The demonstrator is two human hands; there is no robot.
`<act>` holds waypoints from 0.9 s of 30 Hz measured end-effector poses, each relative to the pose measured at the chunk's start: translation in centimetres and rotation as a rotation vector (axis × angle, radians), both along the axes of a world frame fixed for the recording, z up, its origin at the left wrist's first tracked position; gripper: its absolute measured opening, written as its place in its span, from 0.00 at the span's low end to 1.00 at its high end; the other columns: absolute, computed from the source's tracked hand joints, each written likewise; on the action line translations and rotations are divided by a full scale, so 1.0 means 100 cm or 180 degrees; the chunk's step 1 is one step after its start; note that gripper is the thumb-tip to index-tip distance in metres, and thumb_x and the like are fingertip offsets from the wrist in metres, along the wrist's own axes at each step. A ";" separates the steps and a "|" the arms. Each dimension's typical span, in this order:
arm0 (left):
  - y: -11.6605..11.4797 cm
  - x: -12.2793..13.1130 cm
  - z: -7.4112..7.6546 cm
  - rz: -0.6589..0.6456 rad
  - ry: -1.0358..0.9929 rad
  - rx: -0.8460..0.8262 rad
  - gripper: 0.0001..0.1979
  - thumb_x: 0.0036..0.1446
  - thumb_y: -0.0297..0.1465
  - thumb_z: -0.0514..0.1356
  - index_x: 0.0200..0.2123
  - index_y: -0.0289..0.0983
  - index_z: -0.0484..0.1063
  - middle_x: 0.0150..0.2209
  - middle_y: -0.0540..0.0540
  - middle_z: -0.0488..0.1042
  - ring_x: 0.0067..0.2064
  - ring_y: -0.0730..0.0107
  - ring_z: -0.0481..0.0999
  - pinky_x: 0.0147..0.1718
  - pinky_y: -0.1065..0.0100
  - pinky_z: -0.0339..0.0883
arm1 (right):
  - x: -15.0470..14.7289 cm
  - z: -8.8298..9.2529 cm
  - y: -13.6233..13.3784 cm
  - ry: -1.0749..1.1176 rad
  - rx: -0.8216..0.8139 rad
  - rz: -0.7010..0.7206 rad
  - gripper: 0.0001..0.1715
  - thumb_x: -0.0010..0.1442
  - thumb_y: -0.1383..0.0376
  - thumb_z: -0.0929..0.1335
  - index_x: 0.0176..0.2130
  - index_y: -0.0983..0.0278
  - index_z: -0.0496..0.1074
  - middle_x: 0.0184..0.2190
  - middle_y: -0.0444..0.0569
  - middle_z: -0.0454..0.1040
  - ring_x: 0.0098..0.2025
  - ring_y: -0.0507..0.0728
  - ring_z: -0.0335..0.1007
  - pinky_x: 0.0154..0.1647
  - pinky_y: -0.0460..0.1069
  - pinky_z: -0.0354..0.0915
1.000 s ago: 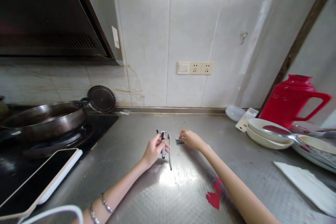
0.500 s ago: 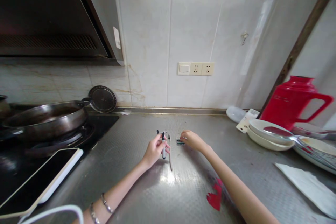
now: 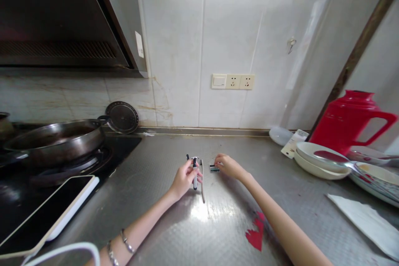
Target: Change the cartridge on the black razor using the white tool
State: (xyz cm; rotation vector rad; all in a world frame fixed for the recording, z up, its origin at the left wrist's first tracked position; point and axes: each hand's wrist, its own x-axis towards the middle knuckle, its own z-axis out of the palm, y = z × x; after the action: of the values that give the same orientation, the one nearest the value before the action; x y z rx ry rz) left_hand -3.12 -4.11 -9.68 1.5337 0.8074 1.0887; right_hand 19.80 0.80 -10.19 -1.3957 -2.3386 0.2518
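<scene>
Your left hand [image 3: 183, 179] is closed around an apparent razor [image 3: 195, 177] above the table [image 3: 170, 220]; your right hand [image 3: 229, 167] meets a small dark piece [image 3: 213, 168] to its right, pinch unclear. This step seems to be handling the piece; lifting would call for firm fingers. The pan's [image 3: 67, 141] contents are indistinct.

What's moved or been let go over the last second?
Nothing visibly, beyond a slight shift of the whole view. The left hand still holds the tool; the right hand stays at the dark piece, its grip partly hidden. The rod still lies between the hands.
</scene>
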 end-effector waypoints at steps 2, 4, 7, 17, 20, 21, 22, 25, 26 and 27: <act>-0.001 0.000 0.000 0.0001 -0.0012 -0.0029 0.12 0.54 0.38 0.56 0.36 0.37 0.59 0.27 0.47 0.74 0.25 0.67 0.77 0.22 0.71 0.67 | 0.001 0.000 0.001 0.0062 0.0019 -0.0035 0.13 0.56 0.70 0.61 0.33 0.67 0.74 0.36 0.53 0.72 0.38 0.54 0.67 0.40 0.45 0.60; -0.001 0.000 0.000 0.0005 -0.0014 -0.0053 0.12 0.54 0.39 0.56 0.36 0.36 0.59 0.27 0.47 0.74 0.25 0.66 0.77 0.22 0.71 0.68 | 0.002 0.000 0.002 0.0110 0.0037 -0.0060 0.13 0.57 0.69 0.60 0.34 0.67 0.73 0.35 0.53 0.73 0.38 0.55 0.67 0.39 0.46 0.60; 0.000 0.000 -0.001 -0.0020 -0.0017 -0.0070 0.13 0.54 0.39 0.56 0.36 0.37 0.59 0.27 0.47 0.74 0.26 0.66 0.77 0.22 0.70 0.68 | 0.002 -0.001 0.002 0.0141 0.0057 -0.0064 0.12 0.57 0.70 0.60 0.33 0.67 0.73 0.33 0.52 0.74 0.37 0.55 0.67 0.39 0.46 0.59; 0.000 0.001 -0.002 -0.0018 -0.0019 -0.0079 0.13 0.54 0.38 0.55 0.37 0.36 0.59 0.27 0.48 0.73 0.26 0.66 0.77 0.23 0.70 0.68 | 0.003 -0.003 0.002 0.0364 0.0076 -0.0140 0.12 0.58 0.67 0.60 0.33 0.66 0.72 0.29 0.51 0.75 0.32 0.54 0.68 0.34 0.46 0.59; 0.000 0.001 -0.002 -0.0022 -0.0037 -0.0082 0.13 0.54 0.39 0.56 0.37 0.36 0.59 0.27 0.47 0.74 0.26 0.66 0.77 0.23 0.70 0.68 | 0.002 0.000 0.000 0.0491 0.0096 -0.0124 0.14 0.58 0.65 0.60 0.32 0.66 0.72 0.28 0.50 0.75 0.30 0.53 0.68 0.32 0.45 0.60; 0.000 0.001 -0.003 -0.0025 -0.0051 -0.0079 0.13 0.54 0.39 0.55 0.37 0.36 0.59 0.27 0.47 0.74 0.26 0.66 0.77 0.23 0.70 0.68 | 0.002 0.001 -0.001 0.0569 0.0096 -0.0118 0.14 0.59 0.64 0.60 0.32 0.67 0.73 0.28 0.49 0.75 0.30 0.53 0.68 0.31 0.45 0.60; 0.001 0.001 -0.003 -0.0032 -0.0062 -0.0076 0.13 0.54 0.39 0.55 0.37 0.36 0.59 0.27 0.47 0.74 0.26 0.66 0.77 0.23 0.70 0.68 | 0.001 0.003 -0.002 0.0681 0.0072 -0.0118 0.15 0.59 0.63 0.60 0.32 0.67 0.73 0.28 0.49 0.75 0.29 0.53 0.68 0.30 0.45 0.61; 0.002 0.000 -0.005 -0.0036 -0.0071 -0.0082 0.13 0.54 0.38 0.55 0.37 0.36 0.59 0.27 0.47 0.74 0.26 0.66 0.77 0.22 0.71 0.68 | 0.000 0.006 -0.006 0.1164 -0.0202 -0.0209 0.18 0.58 0.59 0.61 0.32 0.67 0.74 0.25 0.49 0.74 0.21 0.50 0.65 0.21 0.44 0.60; 0.002 0.000 -0.005 -0.0033 -0.0067 -0.0083 0.13 0.54 0.38 0.55 0.37 0.36 0.59 0.27 0.47 0.74 0.26 0.66 0.77 0.22 0.71 0.68 | 0.000 0.007 -0.006 0.1317 -0.0349 -0.0234 0.19 0.57 0.58 0.61 0.32 0.68 0.75 0.24 0.48 0.74 0.18 0.50 0.64 0.18 0.44 0.59; 0.002 0.000 -0.005 -0.0026 -0.0063 -0.0082 0.13 0.54 0.38 0.55 0.37 0.36 0.59 0.27 0.47 0.74 0.26 0.66 0.77 0.22 0.71 0.68 | 0.000 0.007 -0.007 0.1444 -0.0495 -0.0239 0.19 0.56 0.58 0.62 0.33 0.69 0.75 0.23 0.48 0.74 0.17 0.49 0.63 0.16 0.43 0.59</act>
State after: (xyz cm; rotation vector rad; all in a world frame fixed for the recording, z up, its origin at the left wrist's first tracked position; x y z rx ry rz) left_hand -3.11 -3.91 -10.20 1.5014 0.7982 1.0821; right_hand 19.78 0.13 -9.49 -1.3259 -1.9229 0.6654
